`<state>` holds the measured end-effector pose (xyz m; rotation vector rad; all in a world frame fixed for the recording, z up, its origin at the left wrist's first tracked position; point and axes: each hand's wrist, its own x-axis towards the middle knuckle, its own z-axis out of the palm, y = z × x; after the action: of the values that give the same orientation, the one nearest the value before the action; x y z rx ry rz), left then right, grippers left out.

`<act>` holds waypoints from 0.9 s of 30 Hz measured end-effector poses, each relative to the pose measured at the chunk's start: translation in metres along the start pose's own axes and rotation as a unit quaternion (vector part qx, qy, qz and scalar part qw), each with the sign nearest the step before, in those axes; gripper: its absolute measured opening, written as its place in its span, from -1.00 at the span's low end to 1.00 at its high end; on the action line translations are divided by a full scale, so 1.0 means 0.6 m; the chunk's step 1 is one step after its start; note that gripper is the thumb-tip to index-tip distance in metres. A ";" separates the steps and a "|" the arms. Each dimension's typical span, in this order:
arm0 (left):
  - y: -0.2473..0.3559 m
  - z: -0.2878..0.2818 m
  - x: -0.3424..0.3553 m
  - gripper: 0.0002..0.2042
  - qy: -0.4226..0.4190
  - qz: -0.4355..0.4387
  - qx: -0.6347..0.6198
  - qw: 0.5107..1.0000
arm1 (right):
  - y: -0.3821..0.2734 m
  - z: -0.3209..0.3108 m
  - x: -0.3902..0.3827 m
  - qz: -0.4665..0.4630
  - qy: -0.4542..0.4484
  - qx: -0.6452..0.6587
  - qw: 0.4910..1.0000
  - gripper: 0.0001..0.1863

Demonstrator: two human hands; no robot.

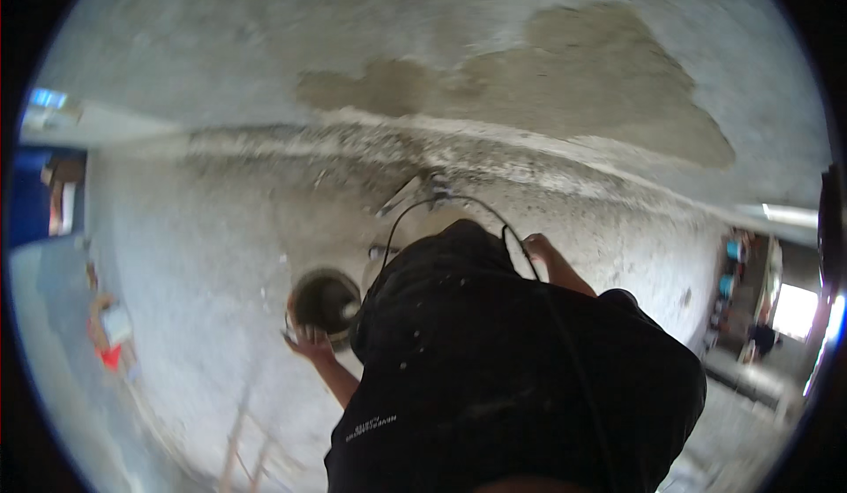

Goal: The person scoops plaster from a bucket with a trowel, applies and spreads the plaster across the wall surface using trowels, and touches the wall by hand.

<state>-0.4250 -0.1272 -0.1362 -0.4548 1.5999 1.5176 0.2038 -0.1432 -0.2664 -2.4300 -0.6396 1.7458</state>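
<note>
A round bucket (328, 303) with a dark inside stands on the grey floor, left of my body. My left hand (311, 341) is at its near rim, its fingers closed on the edge. Inside the bucket, a pale patch shows, too dim to make out. My right hand (540, 248) is beyond the right side of my dark clothing, beside a thin black cable (472, 200). Its fingers are small and partly hidden, so whether they hold anything is unclear. Ahead of me, a flat, long hand tool (401, 195) lies near the foot of the wall.
The grey wall (494, 16) ahead carries a darker, damp-looking plaster patch (600, 78). Rough rubble and crumbs (353, 153) run along its base. Poles (236, 444) lie at lower left. Shelves with blue containers (730, 263) stand at far right, near a bright window (794, 310).
</note>
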 end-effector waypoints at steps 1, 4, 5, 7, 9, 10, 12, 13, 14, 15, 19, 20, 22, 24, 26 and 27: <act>0.018 -0.038 0.034 -0.07 -0.037 -0.055 0.033 0.997 | -0.005 -0.011 0.035 -0.043 -0.017 0.022 0.999 -0.70; 0.041 0.025 -0.023 -0.07 -0.071 -0.012 -0.072 0.995 | -0.131 -0.040 0.075 -0.121 -0.030 -0.063 0.990 -0.71; 0.055 0.051 -0.050 -0.16 -0.105 0.000 -0.097 0.990 | -0.160 -0.058 0.104 -0.181 -0.039 -0.056 0.981 -0.71; 0.077 0.089 -0.092 -0.43 -0.176 0.070 -0.115 0.975 | -0.261 -0.072 0.140 -0.365 0.004 -0.259 0.894 -0.65; 0.088 0.135 -0.156 -0.58 -0.229 0.122 -0.083 0.962 | -0.362 -0.053 0.150 -0.449 0.121 -0.243 0.851 -0.58; 0.091 0.128 -0.185 -0.58 -0.200 0.148 -0.094 0.964 | -0.459 -0.012 0.095 -0.397 0.043 -0.193 0.896 -0.58; 0.092 0.146 -0.233 -0.60 -0.267 0.242 -0.068 0.930 | -0.606 0.038 -0.015 -0.429 -0.026 -0.133 0.893 -0.59; 0.094 0.165 -0.249 -0.60 -0.263 0.253 -0.074 0.928 | -0.653 0.057 -0.032 -0.520 -0.030 -0.116 0.846 -0.60; 0.094 0.177 -0.266 -0.61 -0.256 0.309 -0.033 0.915 | -0.701 0.087 -0.081 -0.568 -0.047 -0.135 0.810 -0.61; 0.090 0.186 -0.286 -0.62 -0.247 0.361 0.011 0.899 | -0.732 0.117 -0.139 -0.611 -0.062 -0.152 0.774 -0.61; 0.088 0.250 -0.387 -0.63 -0.252 0.392 0.074 0.882 | -0.783 0.190 -0.331 -0.680 -0.255 -0.185 0.662 -0.73; 0.079 0.259 -0.411 -0.67 -0.269 0.399 0.038 0.876 | -0.779 0.198 -0.369 -0.686 -0.290 -0.222 0.629 -0.74; 0.019 0.290 -0.436 -0.70 -0.215 0.431 0.025 0.876 | -0.751 0.209 -0.385 -0.723 -0.308 -0.307 0.537 -0.74; -0.025 0.315 -0.454 -0.71 -0.217 0.429 0.006 0.877 | -0.715 0.205 -0.371 -0.751 -0.296 -0.351 0.474 -0.73; -0.056 0.322 -0.466 -0.75 -0.178 0.449 0.032 0.875 | -0.679 0.211 -0.356 -0.760 -0.223 -0.486 0.369 -0.67; -0.074 0.319 -0.457 -0.80 -0.228 0.401 -0.054 0.885 | -0.674 0.213 -0.346 -0.764 -0.231 -0.486 0.357 -0.67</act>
<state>-0.1741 -0.0359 0.0694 0.5693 1.3719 2.1179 -0.0839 0.1237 -0.0037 -0.0370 -3.0077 0.7887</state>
